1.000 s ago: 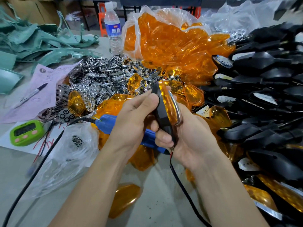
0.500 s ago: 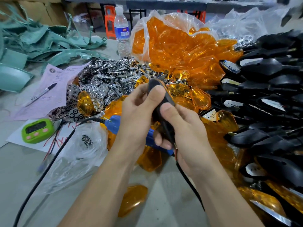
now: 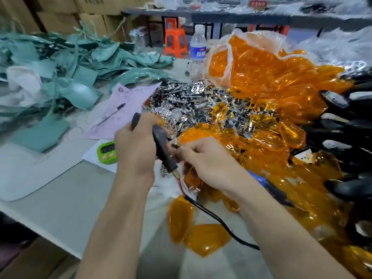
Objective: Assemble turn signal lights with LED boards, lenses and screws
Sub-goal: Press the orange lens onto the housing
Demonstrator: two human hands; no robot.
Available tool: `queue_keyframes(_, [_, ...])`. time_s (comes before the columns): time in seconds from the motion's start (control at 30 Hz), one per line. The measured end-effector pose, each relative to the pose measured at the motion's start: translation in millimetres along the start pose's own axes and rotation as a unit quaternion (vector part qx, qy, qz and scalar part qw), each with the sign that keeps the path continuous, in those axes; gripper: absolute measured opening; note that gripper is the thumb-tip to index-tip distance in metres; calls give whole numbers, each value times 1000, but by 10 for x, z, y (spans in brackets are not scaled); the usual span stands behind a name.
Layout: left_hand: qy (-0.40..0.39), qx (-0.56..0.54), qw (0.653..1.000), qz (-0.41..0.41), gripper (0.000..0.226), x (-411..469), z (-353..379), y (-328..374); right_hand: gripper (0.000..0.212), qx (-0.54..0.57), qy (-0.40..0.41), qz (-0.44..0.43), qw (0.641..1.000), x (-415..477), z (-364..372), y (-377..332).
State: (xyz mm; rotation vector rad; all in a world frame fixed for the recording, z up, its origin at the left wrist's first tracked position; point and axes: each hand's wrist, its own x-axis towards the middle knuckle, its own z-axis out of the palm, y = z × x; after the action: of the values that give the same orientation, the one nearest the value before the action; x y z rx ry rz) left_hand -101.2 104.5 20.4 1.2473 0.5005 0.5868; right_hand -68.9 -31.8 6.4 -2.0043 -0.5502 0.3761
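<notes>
My left hand (image 3: 136, 152) grips a black turn signal light (image 3: 161, 147) upright, its dark back towards me. A red and a black wire (image 3: 182, 189) hang from its stem. My right hand (image 3: 207, 164) pinches at the light's right side; what sits between the fingertips is blurred. A blue electric screwdriver (image 3: 259, 179) lies mostly hidden under my right wrist. Orange lenses (image 3: 265, 141) are heaped behind the hands, next to a pile of chrome reflector pieces (image 3: 191, 101).
Black housings (image 3: 346, 125) are stacked along the right. A bag of orange lenses (image 3: 261, 65) and a water bottle (image 3: 198, 51) stand behind. A green timer (image 3: 105, 152), pink paper (image 3: 124, 115) with a pen and green plastic parts (image 3: 60, 73) lie left. Two loose lenses (image 3: 181, 220) lie near the table's front edge.
The view has swung so the hands sit further left. The light was turned, hiding its orange lens. My right hand left the stem and now pinches at the light's side.
</notes>
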Motion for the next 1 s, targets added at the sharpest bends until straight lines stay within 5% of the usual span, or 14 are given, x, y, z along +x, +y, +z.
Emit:
queue_keyframes(0.07, [10, -52, 997, -54, 36, 41, -175, -8, 26, -155, 4, -33, 987, 123, 113, -14])
queue_keyframes(0.2, [11, -58, 994, -88, 19, 26, -378, -72, 26, -447, -20, -101, 889, 273, 404, -83])
queue_keyframes(0.4, [-27, -57, 993, -104, 28, -28, -486, -144, 43, -486, -68, -164, 856, 403, 588, -73])
queue_keyframes(0.67, [-37, -51, 994, -89, 34, -59, -491, -183, 34, -433, -2, -159, 887, 335, 564, -33])
queue_keyframes(0.83, [-19, -53, 996, -68, 61, -90, -345, -225, 23, -251, 100, -98, 958, 252, 290, -128])
queue_keyframes(0.93, [-62, -53, 994, -72, 60, -176, -103, -293, 20, 73, 191, -71, 976, 79, -116, -180])
queue_keyframes(1.0, [-86, -41, 992, -83, 53, -249, 63, -338, 23, 233, 148, -57, 959, -93, -286, -180])
